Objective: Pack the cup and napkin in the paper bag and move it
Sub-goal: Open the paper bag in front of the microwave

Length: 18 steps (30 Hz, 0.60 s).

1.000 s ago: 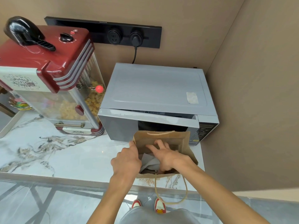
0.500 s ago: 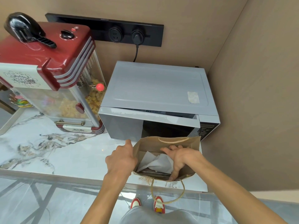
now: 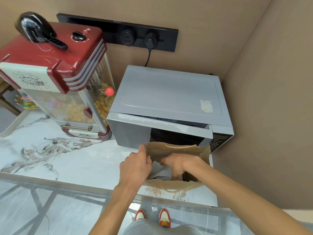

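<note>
A brown paper bag (image 3: 177,150) stands open on the marble counter, right in front of the microwave. My left hand (image 3: 135,165) grips the bag's left rim and holds it open. My right hand (image 3: 177,164) reaches down inside the bag, fingers curled on the white napkin (image 3: 159,172) that lies within. The cup is hidden; I cannot see it inside the bag. The bag's paper handle hangs over the near rim.
A grey microwave (image 3: 166,99) with its door ajar stands directly behind the bag. A red popcorn machine (image 3: 55,78) stands to the left. The tan wall (image 3: 271,116) closes off the right side. The counter edge (image 3: 67,182) runs just before the bag.
My right hand has pushed deeper into the bag and now covers more of the napkin. The left hand has kept its hold on the rim.
</note>
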Motion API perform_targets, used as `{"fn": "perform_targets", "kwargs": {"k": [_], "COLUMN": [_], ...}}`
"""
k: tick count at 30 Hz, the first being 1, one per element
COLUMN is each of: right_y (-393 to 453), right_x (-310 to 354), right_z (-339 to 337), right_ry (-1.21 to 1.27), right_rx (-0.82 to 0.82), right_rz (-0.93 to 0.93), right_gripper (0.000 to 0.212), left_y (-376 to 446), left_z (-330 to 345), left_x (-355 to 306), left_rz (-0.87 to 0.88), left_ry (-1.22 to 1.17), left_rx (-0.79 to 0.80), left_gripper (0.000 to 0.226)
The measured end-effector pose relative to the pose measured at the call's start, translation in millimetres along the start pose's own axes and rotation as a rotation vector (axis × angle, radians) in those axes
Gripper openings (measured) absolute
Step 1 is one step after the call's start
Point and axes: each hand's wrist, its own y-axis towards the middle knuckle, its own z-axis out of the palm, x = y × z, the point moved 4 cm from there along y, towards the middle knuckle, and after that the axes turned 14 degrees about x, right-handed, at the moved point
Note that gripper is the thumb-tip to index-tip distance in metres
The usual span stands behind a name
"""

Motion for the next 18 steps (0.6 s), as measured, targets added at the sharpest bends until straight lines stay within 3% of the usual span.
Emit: {"fn": "perform_targets", "kwargs": {"k": [5,12,18], "right_y": [10,30,32], "right_x": [15,31,20], "right_z": [-8,-7,-6], "right_ry": [-0.067,-0.251,-0.287], "right_rx": [0.011,0.082,-0.014], "right_rz": [0.007,0.077,0.055], "right_gripper": [0.055,0.047,0.026], "left_y": [1,4,7], "left_z": [1,6,6], "left_x": [1,5,8], "left_rz": [-0.006,0.003,-0.006], "left_ry": [-0.017,-0.034,-0.069], "left_rx": [-0.008,0.007,0.020], "left_gripper": [0.024,0.032,0.049]}}
